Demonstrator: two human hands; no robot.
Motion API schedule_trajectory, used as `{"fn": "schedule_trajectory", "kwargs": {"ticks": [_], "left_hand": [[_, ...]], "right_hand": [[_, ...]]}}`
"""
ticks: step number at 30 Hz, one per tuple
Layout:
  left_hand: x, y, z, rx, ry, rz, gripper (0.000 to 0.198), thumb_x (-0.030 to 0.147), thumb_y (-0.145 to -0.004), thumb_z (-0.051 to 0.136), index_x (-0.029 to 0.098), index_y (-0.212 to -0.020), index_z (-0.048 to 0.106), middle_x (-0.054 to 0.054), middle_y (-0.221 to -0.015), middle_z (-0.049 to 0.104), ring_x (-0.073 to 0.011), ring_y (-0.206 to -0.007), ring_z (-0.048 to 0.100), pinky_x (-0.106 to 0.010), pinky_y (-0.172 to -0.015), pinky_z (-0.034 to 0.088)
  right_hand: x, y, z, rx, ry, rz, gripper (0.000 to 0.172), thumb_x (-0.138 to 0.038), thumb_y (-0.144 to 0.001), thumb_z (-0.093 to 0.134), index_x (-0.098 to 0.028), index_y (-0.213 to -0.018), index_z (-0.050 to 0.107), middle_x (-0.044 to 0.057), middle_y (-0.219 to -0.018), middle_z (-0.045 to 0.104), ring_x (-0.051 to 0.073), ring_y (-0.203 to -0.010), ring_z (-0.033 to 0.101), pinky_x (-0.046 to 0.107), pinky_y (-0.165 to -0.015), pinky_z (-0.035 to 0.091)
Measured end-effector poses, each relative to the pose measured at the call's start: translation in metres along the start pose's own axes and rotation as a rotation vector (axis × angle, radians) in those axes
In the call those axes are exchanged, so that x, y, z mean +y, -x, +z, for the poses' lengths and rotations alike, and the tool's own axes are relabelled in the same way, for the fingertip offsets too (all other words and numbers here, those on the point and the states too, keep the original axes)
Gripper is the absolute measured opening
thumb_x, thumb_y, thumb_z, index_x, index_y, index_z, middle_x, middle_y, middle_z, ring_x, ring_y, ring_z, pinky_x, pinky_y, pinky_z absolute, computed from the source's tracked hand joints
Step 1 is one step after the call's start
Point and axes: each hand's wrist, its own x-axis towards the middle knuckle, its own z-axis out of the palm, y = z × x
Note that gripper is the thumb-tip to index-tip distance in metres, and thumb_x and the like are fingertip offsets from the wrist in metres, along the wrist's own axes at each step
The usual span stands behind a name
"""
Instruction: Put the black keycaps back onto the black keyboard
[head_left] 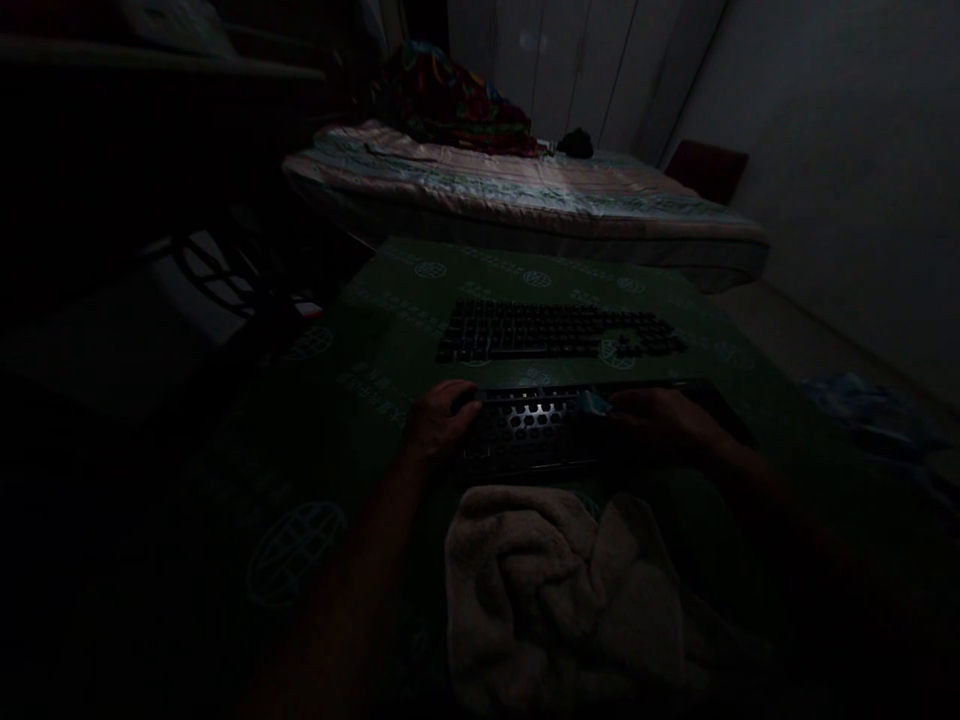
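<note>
Towel: we see a pale, crumpled towel [555, 580] nearest to us, bunched low in the middle, just in front of both hands.
Left hand: our left hand [439, 420] sits at the left end of the keyboard base [536, 425], with its fingers curled in and closed on that end.
Right hand: our right hand [660, 420] lies over the right half of the same base. It is too dark for us to tell whether its fingers are together or apart.
Blue scrap: a small pale blue scrap [595, 403] shows at the right hand's fingertips, on the base's upper edge. We cannot tell what it is.
Keyboard base: it lies flat on the green mat [375, 340] just beyond the towel and between our hands. Its keys are off, and rows of holes show in a light plate.
Keycaps: dark keycaps [555, 330] lie in rows on the mat just beyond the base, apart from it.
Bed: farther off, a striped bed [525, 195] runs across the room behind the mat.
Cloth heap: a colourful cloth heap [457, 100] rests on the far left of the bed.
Cushion: a dark red cushion [706, 168] leans by the wall at the bed's right end.
</note>
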Motion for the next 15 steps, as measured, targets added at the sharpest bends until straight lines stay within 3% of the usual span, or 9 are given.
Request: {"fn": "schedule_trajectory", "kwargs": {"ticks": [8,15], "left_hand": [[0.003,0.0,-0.002,0.0,-0.01,-0.017,0.032,0.035,-0.074,0.05,0.018,-0.098,0.061,-0.006,-0.105,0.062,-0.0195,-0.096,0.057,-0.033,-0.089,0.045],[0.003,0.0,-0.002,-0.009,-0.022,-0.014,0.033,0.036,-0.074,0.049,0.017,-0.098,0.061,-0.006,-0.105,0.062,-0.0198,-0.097,0.058,-0.033,-0.089,0.045]], "right_hand": [[-0.025,0.0,0.008,-0.1,0.195,0.052,0.035,-0.038,-0.085,0.037,-0.027,-0.109,0.06,0.007,-0.099,0.067,0.022,-0.083,0.062,0.025,-0.058,0.039],[-0.011,-0.002,0.002,-0.127,0.034,0.032,0.031,-0.035,-0.08,0.045,-0.025,-0.102,0.064,0.006,-0.096,0.068,0.02,-0.08,0.063,0.024,-0.06,0.041]]}}
